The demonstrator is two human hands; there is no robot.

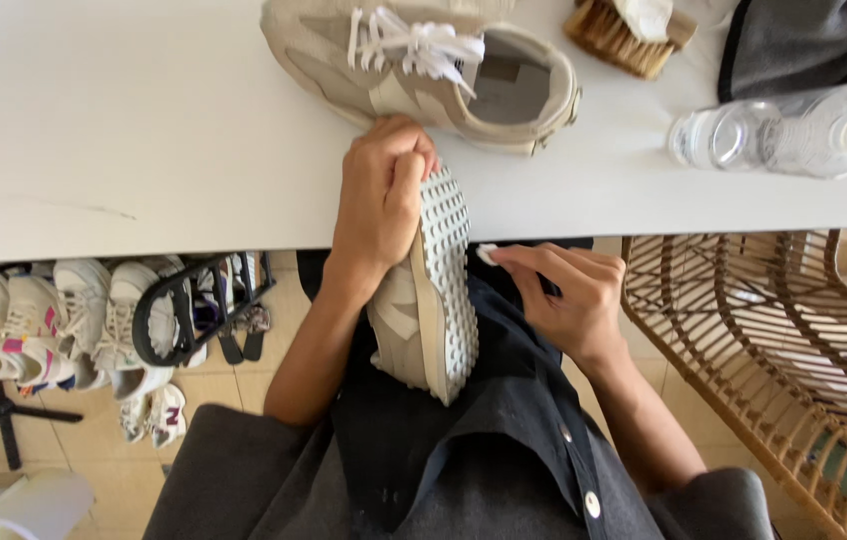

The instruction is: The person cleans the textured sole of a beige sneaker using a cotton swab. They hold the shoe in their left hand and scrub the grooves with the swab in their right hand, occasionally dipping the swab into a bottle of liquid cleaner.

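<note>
My left hand grips the toe of a beige sneaker, held on its side over my lap with its white studded sole facing right. My right hand is just right of that sole, fingers pinched on a small white piece, likely a wipe or sponge, close to the sole's edge. A second matching beige sneaker with white laces lies on the white table directly above my left hand.
A bristle brush, a clear plastic bottle lying on its side and a dark grey cloth sit on the table's right part. A wicker chair stands at right. A black rack with several sneakers is at left.
</note>
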